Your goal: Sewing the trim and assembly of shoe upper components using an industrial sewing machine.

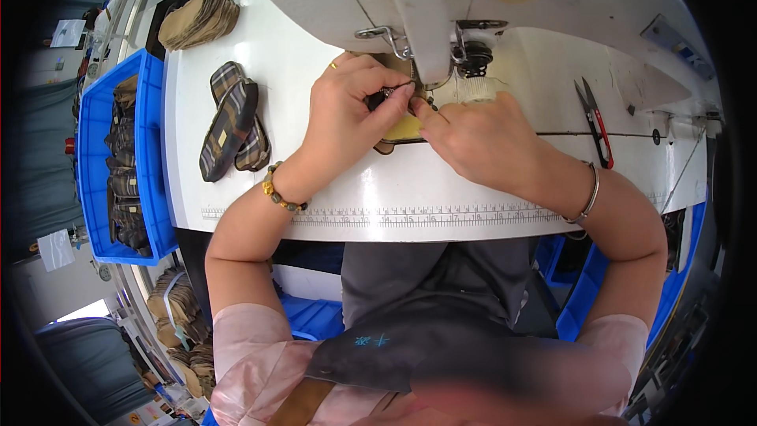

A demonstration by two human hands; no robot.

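Both hands meet at the needle area of a white sewing machine [426, 24]. A small fabric piece [404, 129], with a yellow face and a dark edge, lies under them. My left hand [351, 110] pinches the piece's dark edge between thumb and forefinger, just left of the needle. From the right, my right hand [485, 142] has its fingers bent together, the fingertips gripping the piece close to the presser foot. My fingers hide much of the piece and the exact stitching spot.
Plaid fabric pouches [230, 126] overlap on the white table left of my hand. Behind them is a stack of tan fabric pieces [201, 16]. A blue bin [150, 158] of plaid pieces stands at the left edge. Red-handled scissors [598, 126] lie right; a printed ruler [378, 215] runs along the front.
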